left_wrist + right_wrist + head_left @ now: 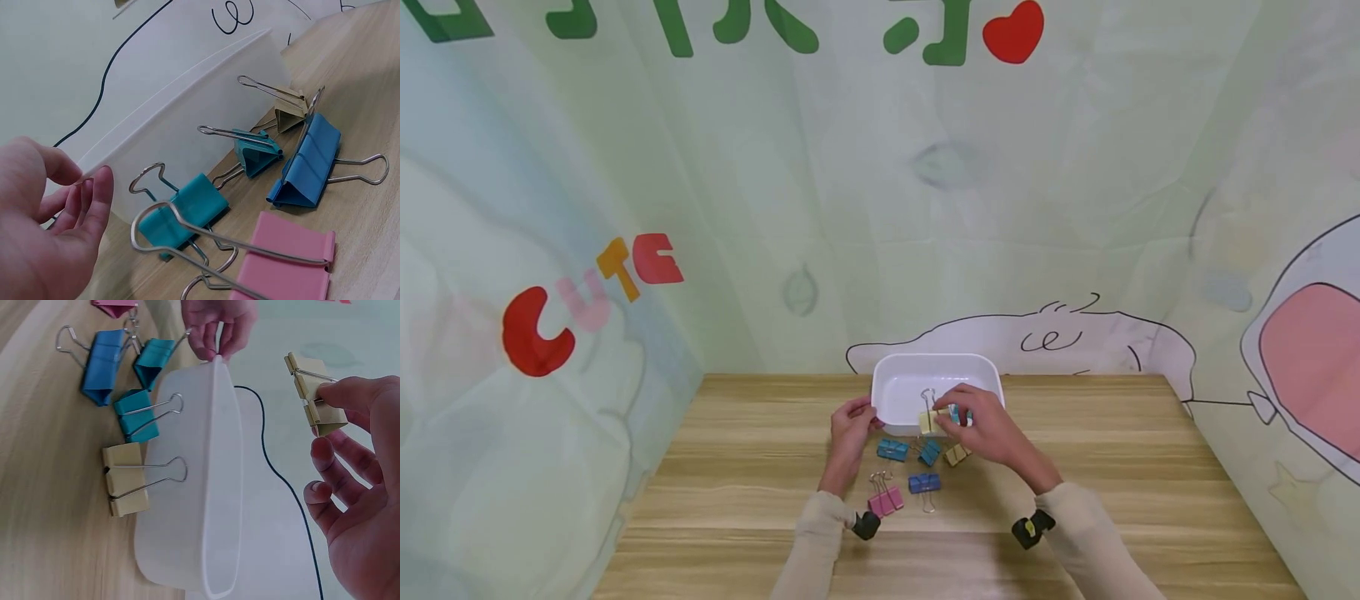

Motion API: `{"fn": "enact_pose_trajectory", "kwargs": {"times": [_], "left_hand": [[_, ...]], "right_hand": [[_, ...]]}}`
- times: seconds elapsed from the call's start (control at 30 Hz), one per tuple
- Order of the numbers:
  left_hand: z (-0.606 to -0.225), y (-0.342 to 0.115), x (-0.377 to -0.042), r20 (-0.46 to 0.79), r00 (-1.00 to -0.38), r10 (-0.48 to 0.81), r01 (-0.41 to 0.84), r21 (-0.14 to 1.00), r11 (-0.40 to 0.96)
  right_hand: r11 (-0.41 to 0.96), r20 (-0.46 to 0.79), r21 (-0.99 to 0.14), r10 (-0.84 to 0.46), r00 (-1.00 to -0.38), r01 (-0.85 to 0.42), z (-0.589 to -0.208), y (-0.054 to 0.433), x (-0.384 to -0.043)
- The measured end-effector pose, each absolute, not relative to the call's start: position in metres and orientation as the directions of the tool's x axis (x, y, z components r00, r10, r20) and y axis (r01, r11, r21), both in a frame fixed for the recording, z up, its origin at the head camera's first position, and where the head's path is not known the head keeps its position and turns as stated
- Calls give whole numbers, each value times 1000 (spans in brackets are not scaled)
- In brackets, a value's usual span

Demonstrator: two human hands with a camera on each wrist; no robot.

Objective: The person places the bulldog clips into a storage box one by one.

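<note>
My left hand [848, 437] pinches the left end of a white plastic tray [936, 357] at its rim, thumb against fingertips. Over the tray's near side, my right hand [992, 432] grips a pale yellow binder clip [315, 394] between thumb and fingers. A bit of blue shows behind those fingers in the head view. Lying on the table in front of the tray are two teal binder clips [184, 212] [255, 155], a blue binder clip [312, 159], a pink binder clip [284, 256] and another yellow binder clip [127, 481].
The wood-grain table [737, 500] ends at a printed cloth backdrop [760, 208] just behind the tray. A black wrist camera [866, 525] sits at the left cuff, close to the pink clip, and another wrist camera [1032, 530] at the right cuff.
</note>
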State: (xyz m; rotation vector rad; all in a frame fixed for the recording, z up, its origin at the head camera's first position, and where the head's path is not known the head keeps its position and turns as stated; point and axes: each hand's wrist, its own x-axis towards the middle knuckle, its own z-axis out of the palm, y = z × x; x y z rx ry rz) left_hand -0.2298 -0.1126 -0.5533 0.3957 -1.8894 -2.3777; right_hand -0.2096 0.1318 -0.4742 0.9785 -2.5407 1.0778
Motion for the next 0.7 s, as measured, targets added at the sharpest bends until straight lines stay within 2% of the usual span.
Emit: {"fn": "enact_pose_trajectory", "kwargs": {"times": [0.13, 0.37, 0.7], "left_hand": [[-552, -113, -228, -154, -963, -222, -102, 967, -232], [-546, -114, -225, -143, -968, -204, -92, 966, -240], [-552, -111, -228, -136, -965, -224, -79, 966, -245]], "right_hand": [[520, 416, -580, -472, -777, -627, -469, 129, -214], [517, 454, -582, -434, -778, -627, -465, 126, -221], [532, 425, -651, -336, -841, -542, -466, 128, -233]]}}
